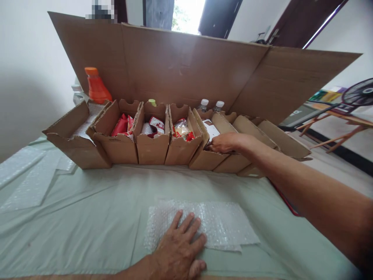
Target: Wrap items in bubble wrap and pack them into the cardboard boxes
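My left hand (182,245) lies flat with spread fingers on a sheet of bubble wrap (227,223) on the green cloth. Reaching away to the right, my right hand (225,142) dips into a cardboard bin (205,158) in the row. Its fingers are curled together beside a flat white item (211,129) with small dark marks. The bin's front edge and the hand itself partly hide the fingertips, so what they grip cannot be made out.
Neighbouring bins hold red packets (122,125), a dark-red and white package (157,125) and colourful wrapped packets (183,128). An orange bottle (97,87) stands behind, before a tall cardboard panel (186,66). More bubble wrap (32,175) lies left; a fan (359,93) stands right.
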A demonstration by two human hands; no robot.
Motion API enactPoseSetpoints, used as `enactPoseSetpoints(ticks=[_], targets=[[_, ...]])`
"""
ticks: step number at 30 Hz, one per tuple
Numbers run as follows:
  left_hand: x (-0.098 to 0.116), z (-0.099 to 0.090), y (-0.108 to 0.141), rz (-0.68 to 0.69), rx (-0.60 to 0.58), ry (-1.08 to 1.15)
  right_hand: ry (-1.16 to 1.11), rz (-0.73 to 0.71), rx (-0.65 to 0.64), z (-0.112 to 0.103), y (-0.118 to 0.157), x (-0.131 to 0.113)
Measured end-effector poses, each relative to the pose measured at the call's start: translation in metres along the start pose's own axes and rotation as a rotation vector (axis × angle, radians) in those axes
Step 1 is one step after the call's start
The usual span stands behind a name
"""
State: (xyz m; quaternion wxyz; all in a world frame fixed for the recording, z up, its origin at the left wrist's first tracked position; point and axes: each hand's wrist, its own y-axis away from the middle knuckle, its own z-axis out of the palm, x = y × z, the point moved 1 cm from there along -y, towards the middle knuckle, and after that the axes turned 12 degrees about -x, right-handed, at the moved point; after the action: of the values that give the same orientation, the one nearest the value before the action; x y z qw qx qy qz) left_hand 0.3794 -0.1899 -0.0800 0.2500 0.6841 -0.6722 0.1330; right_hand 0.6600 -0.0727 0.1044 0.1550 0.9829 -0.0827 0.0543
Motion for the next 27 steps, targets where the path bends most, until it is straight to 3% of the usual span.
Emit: enactPoseSetpoints(ticks=[3, 5, 9, 12, 15, 17, 21, 25, 27], targets=[[0.0, 0.001, 0.0, 0.004, 0.007, -0.001, -0.007, 0.113, -0.054, 0.006, 0.005, -0.012], [0.001, 0.001, 0.001, 0.005, 0.01, -0.002, -0.02, 0.183, -0.026, 0.004, 0.01, -0.017], [0.004, 0.001, 0.004, -0.017, 0.032, 0.011, -0.048, 0.335, 0.121, -0.026, 0.043, -0.014], [0.002, 0.006, 0.004, -0.005, 0.044, 0.031, -0.174, 0.406, 0.418, -0.057, 0.101, -0.007], [-0.005, 0.011, 0.003, 0.001, 0.153, 0.14, -0.552, 0.296, 0.767, -0.061, 0.163, -0.005], [-0.01, 0.007, 0.005, -0.036, 0.314, 0.305, -0.838, 0.142, 0.787, -0.041, 0.189, -0.008], [-0.005, -0.019, 0.016, -0.044, 0.621, 0.798, -1.486, -0.144, 0.43, 0.038, 0.196, -0.031], [0.016, -0.037, 0.028, 0.118, 0.718, 1.185, -1.995, -0.198, 0.176, 0.126, 0.186, -0.079], [0.021, -0.036, 0.032, 0.097, 0.8, 1.304, -2.188, -0.202, 0.037, 0.16, 0.185, -0.104]])
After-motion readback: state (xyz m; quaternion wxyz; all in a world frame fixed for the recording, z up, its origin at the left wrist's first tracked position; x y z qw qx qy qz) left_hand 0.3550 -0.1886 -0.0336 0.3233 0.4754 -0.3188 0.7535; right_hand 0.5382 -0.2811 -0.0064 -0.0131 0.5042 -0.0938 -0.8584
